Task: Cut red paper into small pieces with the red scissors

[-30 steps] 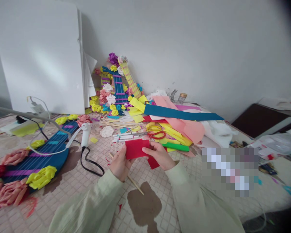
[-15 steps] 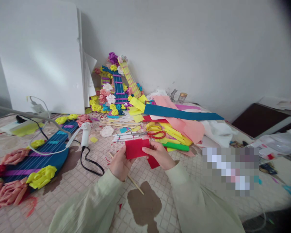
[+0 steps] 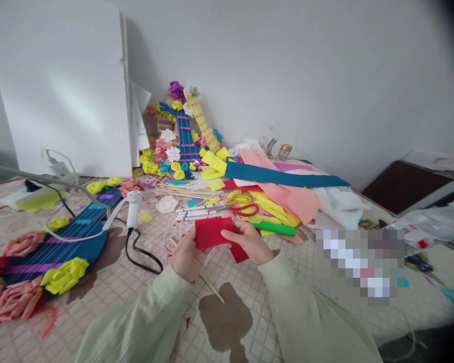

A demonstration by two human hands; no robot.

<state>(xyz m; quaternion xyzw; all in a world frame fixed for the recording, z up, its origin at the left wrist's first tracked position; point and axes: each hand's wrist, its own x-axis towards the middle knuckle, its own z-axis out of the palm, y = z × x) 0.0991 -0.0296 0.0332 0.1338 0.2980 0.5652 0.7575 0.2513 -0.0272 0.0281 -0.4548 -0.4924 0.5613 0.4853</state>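
Note:
Both of my hands hold a red sheet of paper point(image 3: 211, 232) just above the patterned tabletop point(image 3: 144, 292). My left hand point(image 3: 187, 258) pinches its lower left edge, fingers closed on it. My right hand point(image 3: 248, 241) grips the right side, thumb on top, with a folded red part hanging below it. A thin wooden stick point(image 3: 206, 284) lies on the table under my left wrist. Pale green sleeves cover both forearms.
Red-handled scissors point(image 3: 245, 208), pens point(image 3: 194, 214) and a green marker point(image 3: 278, 229) lie just beyond the paper. Coloured paper sheets point(image 3: 283, 189) pile at the right. A white glue gun point(image 3: 133, 210) with black cord, a blue paper guitar point(image 3: 56, 244) and white foam boards point(image 3: 64, 85) stand left.

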